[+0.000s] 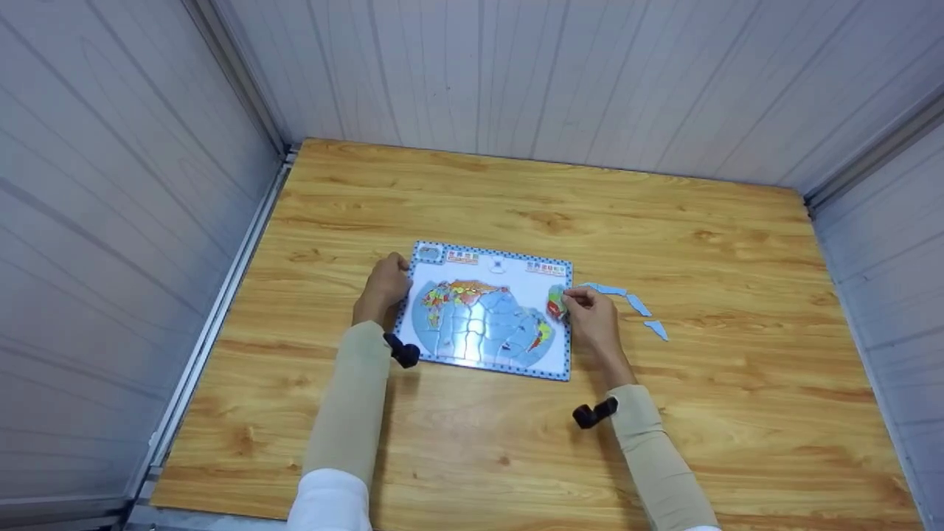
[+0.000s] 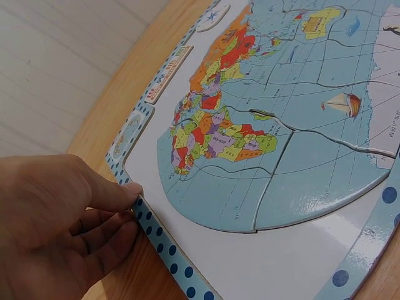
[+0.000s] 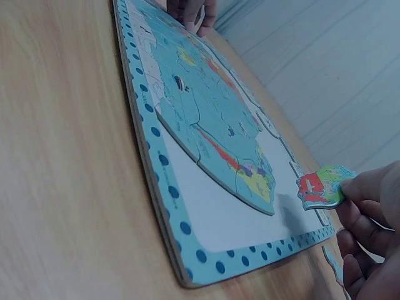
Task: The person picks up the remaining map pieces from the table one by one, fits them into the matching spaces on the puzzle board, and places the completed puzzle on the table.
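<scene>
A world map jigsaw board (image 1: 483, 269) with a blue dotted border lies on the table, most of its map pieces joined. My left hand (image 1: 387, 284) is at the board's left edge; in the left wrist view the thumb of that hand (image 2: 69, 219) lies on the border, with the fingers curled beside and below it. My right hand (image 1: 596, 321) pinches a puzzle piece (image 3: 317, 187) in green and red between thumb and fingers. That piece is held above the board's right side, apart from the joined map (image 3: 212, 119).
Several thin blue puzzle pieces (image 1: 638, 304) lie on the wooden table (image 1: 737, 295) to the right of the board. Pale panel walls (image 1: 516, 81) stand behind and at both sides of the table.
</scene>
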Available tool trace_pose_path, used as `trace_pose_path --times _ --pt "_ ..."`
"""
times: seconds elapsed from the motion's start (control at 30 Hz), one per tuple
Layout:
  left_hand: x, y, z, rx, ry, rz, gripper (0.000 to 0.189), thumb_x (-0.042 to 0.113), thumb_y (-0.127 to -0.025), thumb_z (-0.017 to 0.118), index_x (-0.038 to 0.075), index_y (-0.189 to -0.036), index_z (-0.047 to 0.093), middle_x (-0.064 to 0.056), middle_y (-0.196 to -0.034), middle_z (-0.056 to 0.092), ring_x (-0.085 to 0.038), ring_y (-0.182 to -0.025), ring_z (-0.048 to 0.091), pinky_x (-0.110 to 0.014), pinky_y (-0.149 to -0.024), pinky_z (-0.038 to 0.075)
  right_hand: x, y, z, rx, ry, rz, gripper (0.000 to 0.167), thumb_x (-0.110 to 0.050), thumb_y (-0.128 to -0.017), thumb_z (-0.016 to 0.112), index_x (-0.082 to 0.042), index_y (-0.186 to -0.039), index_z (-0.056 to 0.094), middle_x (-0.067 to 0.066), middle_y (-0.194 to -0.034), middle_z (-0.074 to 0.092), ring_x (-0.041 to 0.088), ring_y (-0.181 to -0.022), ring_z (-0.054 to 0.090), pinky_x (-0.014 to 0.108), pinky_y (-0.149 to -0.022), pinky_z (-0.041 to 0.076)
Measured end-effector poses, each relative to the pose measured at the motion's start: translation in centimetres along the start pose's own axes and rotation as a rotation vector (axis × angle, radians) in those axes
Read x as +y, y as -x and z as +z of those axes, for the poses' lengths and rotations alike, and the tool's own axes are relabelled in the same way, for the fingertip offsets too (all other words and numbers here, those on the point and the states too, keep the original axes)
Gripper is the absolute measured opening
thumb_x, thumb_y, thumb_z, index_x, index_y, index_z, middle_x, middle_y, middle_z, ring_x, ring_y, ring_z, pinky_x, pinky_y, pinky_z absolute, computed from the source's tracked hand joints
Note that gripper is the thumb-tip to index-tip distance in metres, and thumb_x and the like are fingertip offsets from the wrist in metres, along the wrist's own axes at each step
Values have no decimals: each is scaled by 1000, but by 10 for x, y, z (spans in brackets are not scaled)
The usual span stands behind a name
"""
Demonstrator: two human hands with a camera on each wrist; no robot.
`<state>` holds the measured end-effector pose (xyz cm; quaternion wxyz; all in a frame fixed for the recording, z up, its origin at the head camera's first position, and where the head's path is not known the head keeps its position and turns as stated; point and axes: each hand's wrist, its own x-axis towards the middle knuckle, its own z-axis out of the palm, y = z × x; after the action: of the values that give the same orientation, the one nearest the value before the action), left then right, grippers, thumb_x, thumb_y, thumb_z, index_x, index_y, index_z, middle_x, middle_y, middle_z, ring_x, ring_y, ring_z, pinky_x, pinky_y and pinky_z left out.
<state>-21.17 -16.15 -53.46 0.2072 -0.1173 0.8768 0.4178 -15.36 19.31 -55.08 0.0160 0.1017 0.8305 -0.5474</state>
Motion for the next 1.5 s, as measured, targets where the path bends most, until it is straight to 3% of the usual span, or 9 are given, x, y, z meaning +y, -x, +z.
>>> trace_pose_path --times 0.23,0.43,0.8,1.2,1.5 --pt "2 2 -1 -9 11 -13 32 7 -96 43 6 -128 43 -17 -123 50 -30 -111 52 -43 -95 45 -7 -6 7 -39 -29 25 24 -25 -93 62 -7 -109 66 9 -104 61 18 -95 55 24 -78 46" --pt "3 3 -2 -20 18 -23 31 8 -97 43 6 -128 43 -16 -123 50 -30 -111 52 -43 -95 46 -9 -14 13 -68 -8 -7 23 -26 -93 61 -9 -108 67 8 -103 61 18 -94 54 25 -76 45" --pt "0 3 -1 9 -12 39 30 7 -96 44 3 -125 44 -18 -124 50 -30 -109 50 -45 -95 45 -15 -26 21 -119 33 -51 21 -20 -94 60 -7 -109 67 9 -102 61 17 -92 54 25 -74 44" --pt "4 3 -1 -20 19 -37 31 9 -98 43 7 -128 43 -15 -124 50 -29 -111 51 -43 -95 45 -14 -31 32 -173 70 -83 18 -17 -95 58 -6 -107 67 10 -103 63 20 -94 56 30 -81 46" --pt "2 2 -1 -6 20 -28 30 9 -97 43 7 -128 44 -15 -123 51 -29 -110 52 -43 -94 46 -16 -31 37 -195 105 -129 17 -15 -95 57 -7 -107 67 10 -103 65 21 -95 58 32 -83 46"
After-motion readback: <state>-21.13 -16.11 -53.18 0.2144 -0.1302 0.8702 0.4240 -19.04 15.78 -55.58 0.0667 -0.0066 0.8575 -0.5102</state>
